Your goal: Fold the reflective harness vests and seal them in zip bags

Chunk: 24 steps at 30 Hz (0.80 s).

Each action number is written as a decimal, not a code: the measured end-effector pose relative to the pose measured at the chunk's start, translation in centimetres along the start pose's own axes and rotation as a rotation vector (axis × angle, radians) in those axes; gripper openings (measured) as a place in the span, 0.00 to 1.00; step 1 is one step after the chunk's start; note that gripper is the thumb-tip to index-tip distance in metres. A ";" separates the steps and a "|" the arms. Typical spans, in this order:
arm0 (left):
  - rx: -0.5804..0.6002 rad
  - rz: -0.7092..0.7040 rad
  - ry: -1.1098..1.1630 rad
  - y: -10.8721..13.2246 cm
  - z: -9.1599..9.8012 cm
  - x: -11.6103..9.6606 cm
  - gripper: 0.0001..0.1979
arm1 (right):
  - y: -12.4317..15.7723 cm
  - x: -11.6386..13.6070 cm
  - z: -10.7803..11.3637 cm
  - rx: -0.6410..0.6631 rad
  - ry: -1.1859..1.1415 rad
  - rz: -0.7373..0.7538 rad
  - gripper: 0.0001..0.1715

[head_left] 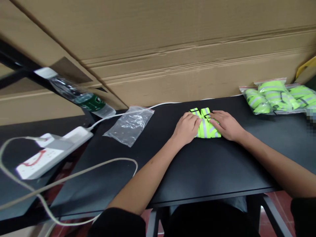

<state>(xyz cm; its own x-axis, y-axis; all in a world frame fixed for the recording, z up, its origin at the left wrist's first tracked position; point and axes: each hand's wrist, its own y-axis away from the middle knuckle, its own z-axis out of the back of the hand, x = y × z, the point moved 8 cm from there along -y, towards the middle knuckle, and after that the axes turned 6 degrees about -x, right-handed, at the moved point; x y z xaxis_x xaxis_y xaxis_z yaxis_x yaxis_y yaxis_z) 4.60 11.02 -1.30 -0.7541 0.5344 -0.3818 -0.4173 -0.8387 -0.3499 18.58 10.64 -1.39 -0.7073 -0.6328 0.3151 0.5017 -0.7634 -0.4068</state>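
Note:
On the black table (207,164) in front of me lies a folded bundle of bright yellow-green reflective strap (204,128), with silver-grey stripes and small black parts. My left hand (188,126) is closed over its left side, the thumb lying along the top. From the right, my right hand (227,125) grips the other side, thumb on the strap and fingers around the far right edge. Two loop-like ends stick out at the far side between the hands. To the left, an unfilled clear zip bag (130,125) lies flat.
Several clear bags of similar strap (274,95) are piled at the back right. Cardboard (185,75) stands along the back. At left are a tilted water bottle (91,102), a white power strip (46,158) with a plugged-in adapter, and a looping white cable (116,160).

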 end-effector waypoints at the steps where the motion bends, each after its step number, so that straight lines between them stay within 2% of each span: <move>1: 0.003 -0.001 0.029 0.3 0.2 0.1 0.19 | 0.2 -0.1 0.0 -0.005 0.004 -0.003 0.27; 2: 0.008 -0.001 0.053 0.5 0.4 0.1 0.19 | 0.3 -0.2 0.1 -0.028 0.004 -0.006 0.26; 5: 0.042 0.021 0.110 1.0 0.6 0.2 0.30 | 0.5 -0.6 1.0 -0.172 0.047 -0.033 0.25; 8: 0.057 0.078 0.220 1.1 0.3 0.4 0.26 | 0.6 -0.8 1.5 -0.248 0.107 -0.077 0.20; 11: 0.039 0.117 0.336 1.0 -0.2 0.7 0.21 | 0.4 -0.7 1.4 -0.239 0.076 -0.091 0.18; 15: 0.035 0.130 0.380 0.9 -0.7 1.1 0.19 | 0.3 -0.5 1.5 -0.200 0.050 -0.066 0.21; 20: 0.022 0.109 0.306 0.8 -0.5 1.2 0.15 | 1.1 0.9 2.0 -0.108 -0.003 0.081 0.25; 24: 0.034 0.119 0.284 0.9 -0.5 1.0 0.14 | 2.3 2.0 1.8 -0.042 0.065 0.198 0.44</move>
<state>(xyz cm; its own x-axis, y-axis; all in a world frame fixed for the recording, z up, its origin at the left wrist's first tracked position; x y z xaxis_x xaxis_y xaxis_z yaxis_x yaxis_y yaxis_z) 3.70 10.91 -2.40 -0.6284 0.4360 -0.6442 -0.3550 -0.8976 -0.2611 19.23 7.40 -0.21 -0.6280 -0.7595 0.1699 0.6141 -0.6176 -0.4913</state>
